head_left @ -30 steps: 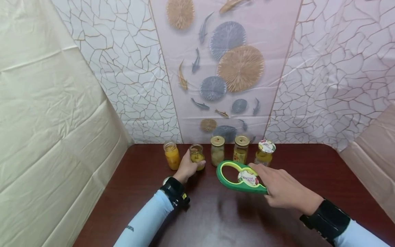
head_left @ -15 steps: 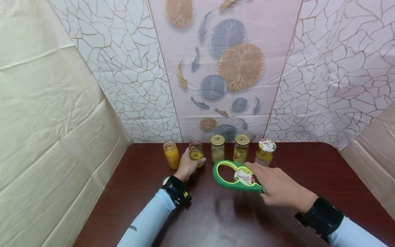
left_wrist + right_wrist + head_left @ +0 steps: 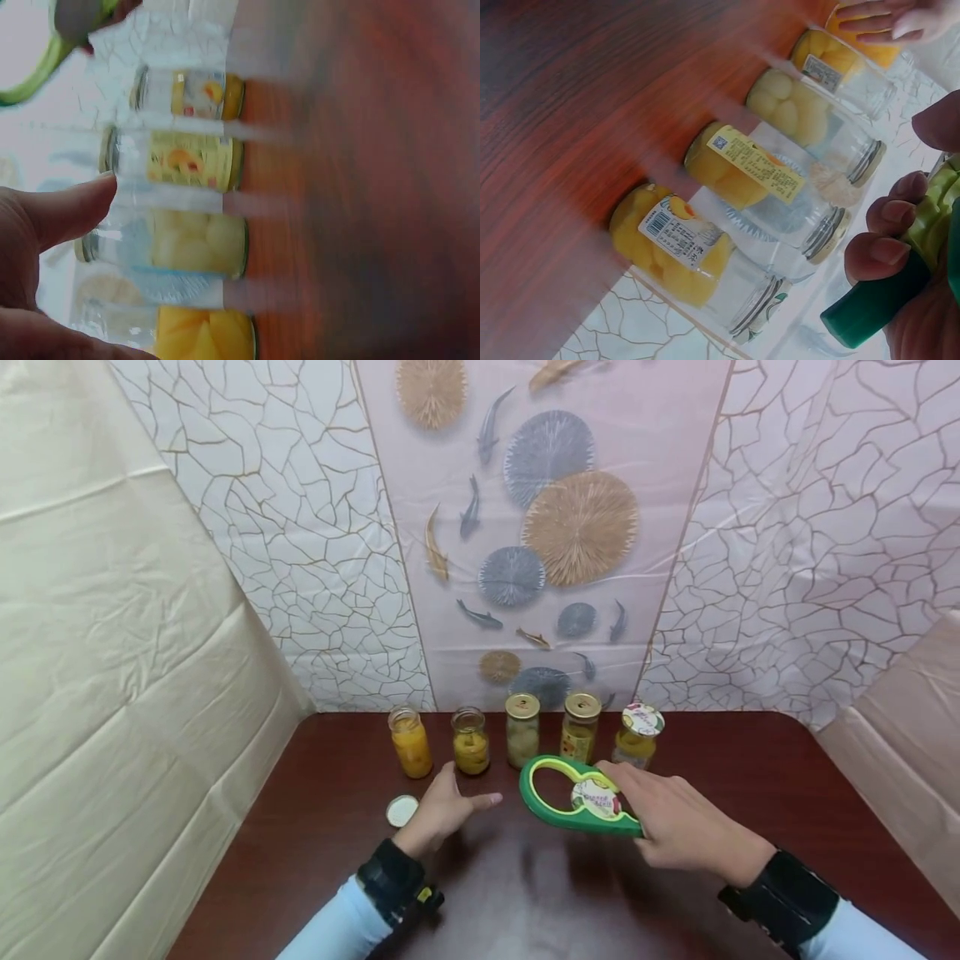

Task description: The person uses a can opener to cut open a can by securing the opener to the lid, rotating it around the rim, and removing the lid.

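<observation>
My right hand (image 3: 686,818) grips a green jar opener (image 3: 581,820), held above the table. A patterned lid (image 3: 596,798) sits in the opener's inner curve. My left hand (image 3: 441,810) holds nothing, its thumb pointing right and its fingers forward. Just beyond it stands a lidless glass jar of yellow fruit (image 3: 471,752), and I cannot see the fingers touching it. To the left of that is a lidless jar of orange fruit (image 3: 412,748). A loose lid (image 3: 402,811) lies pale side up beside my left hand.
Three lidded jars continue the row to the right: a jar of pale fruit (image 3: 522,737), a jar with a yellow label (image 3: 754,166) and a jar with a patterned lid (image 3: 636,742). A patterned backdrop (image 3: 577,610) hangs behind the dark red table (image 3: 510,902).
My left hand has let go of the jar of yellow fruit and drawn back toward me, uncovering the loose lid. The right hand keeps its hold on the opener, nearly still.
</observation>
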Available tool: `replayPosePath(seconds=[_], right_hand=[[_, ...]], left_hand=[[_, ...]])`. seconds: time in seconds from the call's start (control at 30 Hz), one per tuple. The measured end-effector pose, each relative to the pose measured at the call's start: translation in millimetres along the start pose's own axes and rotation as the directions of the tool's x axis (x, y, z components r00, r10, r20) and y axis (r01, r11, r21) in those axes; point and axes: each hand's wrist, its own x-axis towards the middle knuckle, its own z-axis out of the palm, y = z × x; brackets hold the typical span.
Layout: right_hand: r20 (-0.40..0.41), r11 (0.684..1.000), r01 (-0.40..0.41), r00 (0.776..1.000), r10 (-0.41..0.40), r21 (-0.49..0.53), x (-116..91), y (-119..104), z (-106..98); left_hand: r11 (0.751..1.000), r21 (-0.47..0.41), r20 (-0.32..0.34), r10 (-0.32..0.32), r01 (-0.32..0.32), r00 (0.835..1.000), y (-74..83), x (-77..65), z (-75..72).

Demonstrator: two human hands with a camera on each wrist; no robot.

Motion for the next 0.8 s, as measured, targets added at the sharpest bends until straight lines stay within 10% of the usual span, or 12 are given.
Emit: replayPosePath(seconds=[0.3, 0.43, 0.53, 0.67, 0.8], right_hand=[[-0.010, 1.000, 0.002, 1.000, -0.002, 0.000, 1.4, -2.8, -0.4], [-0.024, 1.000, 0.003, 1.000, -0.003, 0.005, 2.9, -4.9, -1.6], [-0.037, 1.000, 0.007, 0.999, -0.006, 0.013, 4.6, -7.1, -1.7], [-0.046, 0.999, 0.018, 0.999, -0.016, 0.043, 8.9, -12.1, -0.9], [-0.039, 0.998, 0.016, 0.999, -0.014, 0.067, 12.4, -18.7, -0.5]], left_hand=[[0.996, -0.024, -0.034, 0.080, -0.081, 0.996, -2.5, -22.7, -1.8], [0.975, -0.172, 0.088, 0.156, -0.140, 0.984, -3.2, -21.5, 4.5], [0.931, -0.330, 0.275, 0.255, -0.158, 0.927, 0.8, -22.5, 13.3], [0.878, -0.440, 0.462, 0.400, -0.186, 0.792, 17.6, -32.6, 29.5], [0.862, -0.496, 0.531, 0.396, -0.103, 0.750, 33.3, -44.5, 46.1]])
